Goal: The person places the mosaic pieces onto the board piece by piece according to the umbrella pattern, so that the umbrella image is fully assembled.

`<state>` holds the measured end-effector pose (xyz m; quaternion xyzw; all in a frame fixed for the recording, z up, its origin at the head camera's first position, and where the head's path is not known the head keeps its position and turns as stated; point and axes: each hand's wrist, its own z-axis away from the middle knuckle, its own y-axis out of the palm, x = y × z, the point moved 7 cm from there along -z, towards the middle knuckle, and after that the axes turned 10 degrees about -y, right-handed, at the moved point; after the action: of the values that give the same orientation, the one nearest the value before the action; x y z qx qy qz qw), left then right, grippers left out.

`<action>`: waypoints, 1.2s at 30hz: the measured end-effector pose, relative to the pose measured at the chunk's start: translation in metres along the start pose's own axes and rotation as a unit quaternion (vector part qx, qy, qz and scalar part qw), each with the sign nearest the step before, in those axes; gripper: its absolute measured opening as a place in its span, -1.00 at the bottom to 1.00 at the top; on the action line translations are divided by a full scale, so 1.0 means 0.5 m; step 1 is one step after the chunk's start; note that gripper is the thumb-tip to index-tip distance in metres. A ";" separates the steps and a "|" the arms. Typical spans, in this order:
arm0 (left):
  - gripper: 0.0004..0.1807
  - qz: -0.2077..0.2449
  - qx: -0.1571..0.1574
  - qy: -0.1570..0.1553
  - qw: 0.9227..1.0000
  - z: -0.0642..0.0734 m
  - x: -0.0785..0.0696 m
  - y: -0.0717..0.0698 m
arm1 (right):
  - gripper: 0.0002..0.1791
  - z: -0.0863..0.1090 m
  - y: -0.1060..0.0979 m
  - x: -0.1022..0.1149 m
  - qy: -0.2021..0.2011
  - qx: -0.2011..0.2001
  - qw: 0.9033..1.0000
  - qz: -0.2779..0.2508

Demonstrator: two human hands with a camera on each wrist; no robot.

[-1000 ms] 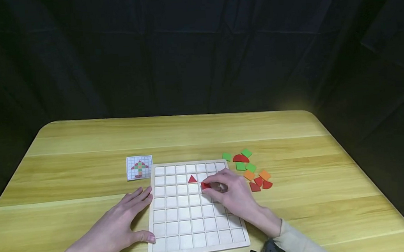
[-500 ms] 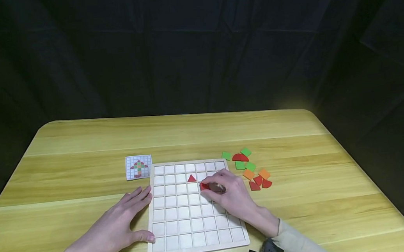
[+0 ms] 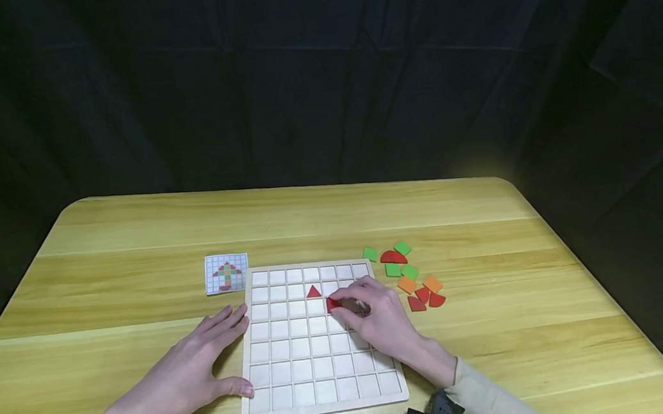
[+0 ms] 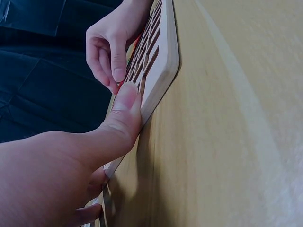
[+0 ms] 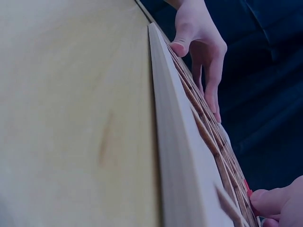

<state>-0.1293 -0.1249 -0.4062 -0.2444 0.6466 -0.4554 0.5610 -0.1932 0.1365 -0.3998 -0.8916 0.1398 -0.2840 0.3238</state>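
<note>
A white gridded wooden board point(image 3: 301, 348) lies on the table. My left hand point(image 3: 190, 374) rests along its left edge, fingers spread, with the thumb on the lower left rim. In the left wrist view that thumb point(image 4: 125, 101) lies over the frame. My right hand point(image 3: 382, 316) pinches a small red tile point(image 3: 332, 304) between thumb and fingertips, over a third-row cell. Part of the tile is hidden by the fingers, so its shape cannot be told. A red triangle tile point(image 3: 313, 291) sits in a second-row cell, up and left of it.
A printed pattern card point(image 3: 226, 273) lies by the board's upper left corner. Right of the board are scattered green squares point(image 3: 393, 270), orange squares point(image 3: 432, 284), a red half-circle point(image 3: 393, 257) and red quarter-circle tiles point(image 3: 437, 299). A black wrist device point(image 3: 435, 411) is on the right forearm.
The red tile in my right hand has shifted slightly left and turned into line with the cell. My left hand has stayed at the board's edge.
</note>
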 end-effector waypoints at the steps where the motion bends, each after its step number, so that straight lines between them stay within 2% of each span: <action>1: 0.16 -0.001 0.000 0.000 1.000 0.000 0.000 0.000 | -0.79 0.000 0.000 0.000 0.004 0.002 1.000 0.000; 9: 0.16 0.001 0.001 0.000 1.000 0.000 0.001 0.000 | -0.78 0.001 0.002 -0.003 0.027 0.007 1.000 -0.008; 21: 0.14 0.006 0.000 0.001 1.000 0.000 -0.001 -0.001 | -0.77 0.003 0.002 -0.002 0.030 0.007 0.999 -0.018; 30: 0.15 0.006 0.004 -0.002 1.000 -0.001 0.001 0.001 | -0.76 0.006 0.002 -0.001 0.017 0.002 1.000 -0.019; 36: 0.15 0.000 0.000 0.000 1.000 -0.001 0.001 0.001 | -0.77 0.005 0.001 -0.001 0.030 0.005 0.999 -0.024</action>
<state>-0.1297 -0.1247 -0.4069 -0.2442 0.6468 -0.4555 0.5607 -0.1921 0.1375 -0.4019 -0.8842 0.1261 -0.3187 0.3172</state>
